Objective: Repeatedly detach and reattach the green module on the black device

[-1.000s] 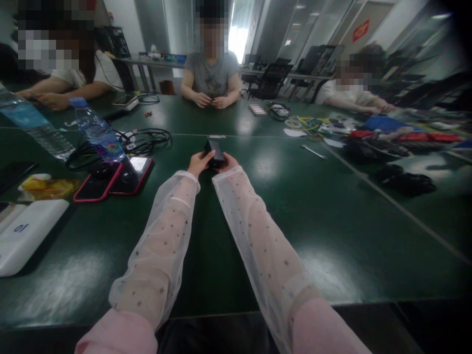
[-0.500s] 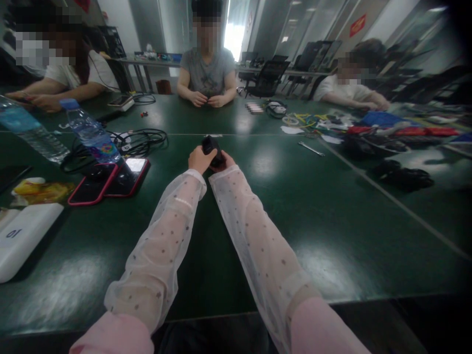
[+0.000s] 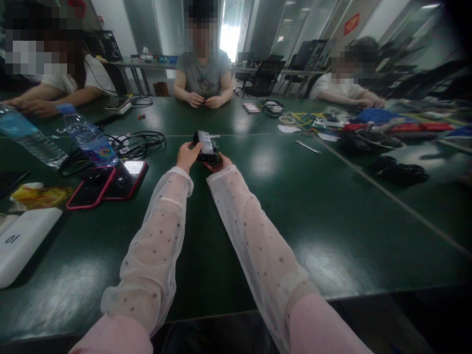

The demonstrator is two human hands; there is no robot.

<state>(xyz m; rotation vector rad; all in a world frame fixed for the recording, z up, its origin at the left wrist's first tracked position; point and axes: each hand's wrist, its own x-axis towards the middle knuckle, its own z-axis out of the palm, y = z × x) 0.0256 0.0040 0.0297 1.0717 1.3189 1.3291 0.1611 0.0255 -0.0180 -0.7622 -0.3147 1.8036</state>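
Note:
A small black boxy device [image 3: 207,146], with a pale grey screen-like face and some greenish detail at its right edge, is held just above the dark green table [image 3: 236,236]. My left hand [image 3: 187,156] grips its left side, fingers wrapped round and the thumb across its front. From the lower right, my right hand [image 3: 222,163] holds the same device; most of those fingers are hidden behind it. The device's exact kind cannot be made out. Sheer white dotted sleeves cover both forearms.
Left stand two water bottles [image 3: 86,135], coiled black cables [image 3: 147,140], red-edged phones [image 3: 123,182] and a white power bank [image 3: 27,246]. Right lie a wrench [image 3: 308,147], black gloves-like items [image 3: 400,170] and tangled wires [image 3: 309,120]. Three people sit around the table.
The device has turned in my hands, so its pale face now shows where only black showed before. My left hand has shifted slightly left. The view has moved a little.

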